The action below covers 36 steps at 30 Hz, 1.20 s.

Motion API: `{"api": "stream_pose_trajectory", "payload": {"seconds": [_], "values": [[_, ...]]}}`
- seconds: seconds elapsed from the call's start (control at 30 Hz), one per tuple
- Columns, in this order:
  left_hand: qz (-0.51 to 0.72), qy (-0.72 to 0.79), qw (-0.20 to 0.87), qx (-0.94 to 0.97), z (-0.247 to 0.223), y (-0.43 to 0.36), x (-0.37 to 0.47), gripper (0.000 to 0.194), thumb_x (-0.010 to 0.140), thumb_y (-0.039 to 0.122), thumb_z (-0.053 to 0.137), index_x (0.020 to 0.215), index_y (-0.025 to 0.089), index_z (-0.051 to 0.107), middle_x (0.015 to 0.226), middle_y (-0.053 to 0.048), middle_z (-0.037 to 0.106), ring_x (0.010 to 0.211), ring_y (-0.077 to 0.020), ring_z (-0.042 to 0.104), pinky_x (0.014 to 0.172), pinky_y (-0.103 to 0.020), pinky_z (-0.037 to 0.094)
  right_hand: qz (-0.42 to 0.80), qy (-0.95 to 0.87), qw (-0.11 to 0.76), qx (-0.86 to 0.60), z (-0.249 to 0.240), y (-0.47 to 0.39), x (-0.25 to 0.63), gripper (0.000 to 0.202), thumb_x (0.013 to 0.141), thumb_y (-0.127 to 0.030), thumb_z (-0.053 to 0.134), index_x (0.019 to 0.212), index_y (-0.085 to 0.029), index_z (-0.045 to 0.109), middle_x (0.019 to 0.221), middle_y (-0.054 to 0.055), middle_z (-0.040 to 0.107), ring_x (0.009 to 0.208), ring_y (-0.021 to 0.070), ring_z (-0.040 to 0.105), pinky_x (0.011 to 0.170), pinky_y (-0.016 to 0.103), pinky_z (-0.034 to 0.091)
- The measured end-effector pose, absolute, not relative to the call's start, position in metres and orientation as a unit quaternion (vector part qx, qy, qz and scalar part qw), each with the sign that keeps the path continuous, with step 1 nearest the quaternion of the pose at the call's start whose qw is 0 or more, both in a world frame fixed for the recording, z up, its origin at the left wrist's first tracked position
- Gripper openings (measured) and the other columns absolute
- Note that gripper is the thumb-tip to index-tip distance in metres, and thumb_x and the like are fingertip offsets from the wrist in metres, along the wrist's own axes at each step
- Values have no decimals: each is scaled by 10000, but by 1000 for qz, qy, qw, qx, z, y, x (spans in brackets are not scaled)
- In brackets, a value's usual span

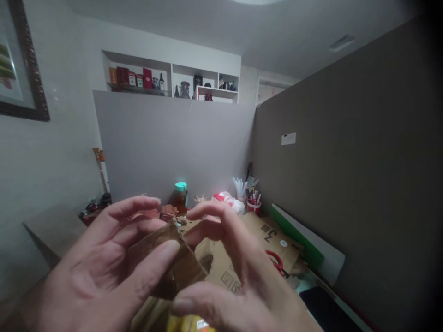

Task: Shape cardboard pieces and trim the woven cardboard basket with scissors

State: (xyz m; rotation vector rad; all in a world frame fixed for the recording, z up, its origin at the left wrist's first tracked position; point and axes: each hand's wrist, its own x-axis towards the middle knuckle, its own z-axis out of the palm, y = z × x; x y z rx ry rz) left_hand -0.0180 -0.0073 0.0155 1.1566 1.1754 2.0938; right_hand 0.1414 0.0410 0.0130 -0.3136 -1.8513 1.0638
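Hands meet close to the camera: left hand and right hand pinch a brown wrapper between thumbs and spread fingers, raised above the cluttered worktop.

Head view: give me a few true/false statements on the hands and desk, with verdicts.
1. Both hands hold a small brown, shiny piece of wrapping between them. True: the left hand has its thumb on it and the right hand grips it from the other side.
2. The amber bottle with a mint-green cap lies on its side. False: it stands upright at the back of the desk.
3. A red cup of pens stands by the brown partition. True.
4. The red-handled scissors are in the right hand. False: they lie on the brown cardboard sheet.
5. The wall shelves are bare. False: they hold red boxes and bottles.
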Motion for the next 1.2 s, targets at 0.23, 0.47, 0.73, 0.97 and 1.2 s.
{"api": "stream_pose_trajectory", "payload": {"seconds": [0.23,0.47,0.73,0.97,1.2], "values": [[778,410,226,419,18,-4,-14,611,512,330,889,1077,305,660,794,-22,745,892,-352,747,647,-373,680,503,-727,453,-112,7,36,135,514,763,-53,766,1158,-288,536,953,-75,620,905,108,598,814,212,433],[759,475,186,404,2,-12,-3,534,563,331,908,1014,398,632,856,75,710,863,-253,767,717,-246,656,479,-719,493,-108,2,37,131,463,711,36,753,1017,-245,548,1011,-56,664,909,111,617,808,210,455],[792,386,216,420,16,4,-23,625,501,323,899,1075,336,652,768,-10,731,918,-371,743,634,-399,692,426,-789,440,-52,15,47,149,604,823,-233,807,1358,-272,530,1189,-3,692,1038,156,672,929,209,501],[788,410,213,408,21,1,-17,644,475,277,910,1066,315,657,786,-13,746,875,-369,754,595,-368,685,304,-831,455,-97,5,39,156,803,775,-162,833,1461,-290,434,1428,-28,564,1266,146,555,1073,154,390],[762,446,138,448,8,-10,-16,392,660,161,841,955,348,663,833,106,754,706,-132,756,648,-88,585,273,-853,430,-117,1,47,150,727,872,-284,767,1488,-237,384,1420,-9,562,1217,176,564,1077,256,422]]}}
